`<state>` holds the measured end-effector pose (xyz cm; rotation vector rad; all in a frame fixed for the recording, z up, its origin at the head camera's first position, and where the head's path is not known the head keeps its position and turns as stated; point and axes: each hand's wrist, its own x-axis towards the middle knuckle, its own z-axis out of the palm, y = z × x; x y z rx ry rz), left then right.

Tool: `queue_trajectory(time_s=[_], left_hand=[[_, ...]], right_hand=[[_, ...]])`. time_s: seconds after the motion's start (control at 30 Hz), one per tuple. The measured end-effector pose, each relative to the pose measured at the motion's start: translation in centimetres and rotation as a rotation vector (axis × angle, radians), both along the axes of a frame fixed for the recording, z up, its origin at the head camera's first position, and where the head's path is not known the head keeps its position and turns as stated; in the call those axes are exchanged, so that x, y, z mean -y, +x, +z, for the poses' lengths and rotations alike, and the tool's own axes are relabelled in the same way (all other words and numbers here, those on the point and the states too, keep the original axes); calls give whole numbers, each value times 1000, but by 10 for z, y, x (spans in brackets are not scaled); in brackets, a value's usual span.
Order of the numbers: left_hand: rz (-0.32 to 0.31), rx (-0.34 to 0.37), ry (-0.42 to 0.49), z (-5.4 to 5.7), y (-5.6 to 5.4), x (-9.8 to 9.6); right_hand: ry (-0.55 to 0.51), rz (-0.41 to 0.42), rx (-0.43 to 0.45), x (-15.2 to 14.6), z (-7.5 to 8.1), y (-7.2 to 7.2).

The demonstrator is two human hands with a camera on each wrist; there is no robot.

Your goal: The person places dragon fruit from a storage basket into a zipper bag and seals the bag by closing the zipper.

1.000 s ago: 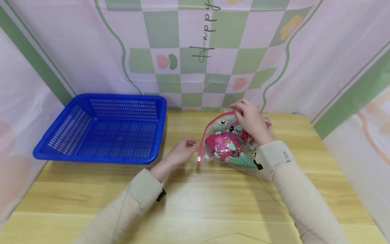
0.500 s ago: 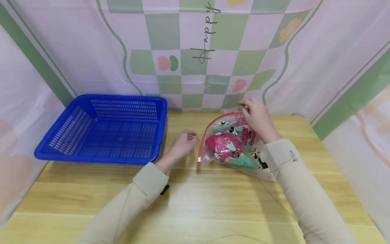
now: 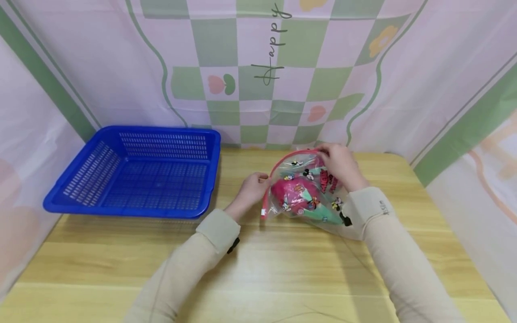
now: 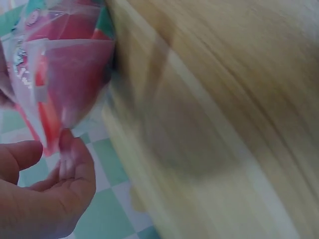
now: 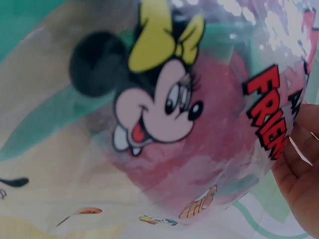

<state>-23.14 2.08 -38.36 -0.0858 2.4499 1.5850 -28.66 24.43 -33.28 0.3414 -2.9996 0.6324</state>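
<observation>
A clear zip bag [image 3: 335,220] with a red zip edge and cartoon prints stands on the table. Inside it show a rounded pink thing [image 3: 292,190] and something green; the film blurs their kind. My right hand [image 3: 343,166] pinches the far end of the zip edge, and in the right wrist view its fingers [image 5: 294,164] lie behind the printed film. At the middle of the red edge is my left hand [image 3: 252,188], fingertips right at it. In the left wrist view the thumb and bent fingers [image 4: 77,164] stand apart on either side of the edge.
A blue plastic basket [image 3: 214,179] with slotted sides stands on the left of the wooden table [image 3: 258,278]. Behind the table hangs a patterned curtain [image 3: 258,80] with green checks. A small white slider [image 3: 264,211] sits at the zip's near end.
My left hand has moved right and slightly away from me, reaching the red edge. The right hand lifted a little, then came down along the bag's edge, still pinching it.
</observation>
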Motion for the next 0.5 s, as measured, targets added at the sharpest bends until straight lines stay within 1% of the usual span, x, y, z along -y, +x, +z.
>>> queue_trajectory(time_s=[0.17, 0.33, 0.5], left_hand=[[36, -31, 17, -5, -1, 2], [48, -20, -6, -7, -1, 4], [50, -13, -34, -10, -2, 6]], right_hand=[[-7, -36, -23, 4, 1, 0], [-8, -78, -28, 8, 1, -1], [-8, -79, -19, 9, -2, -2]])
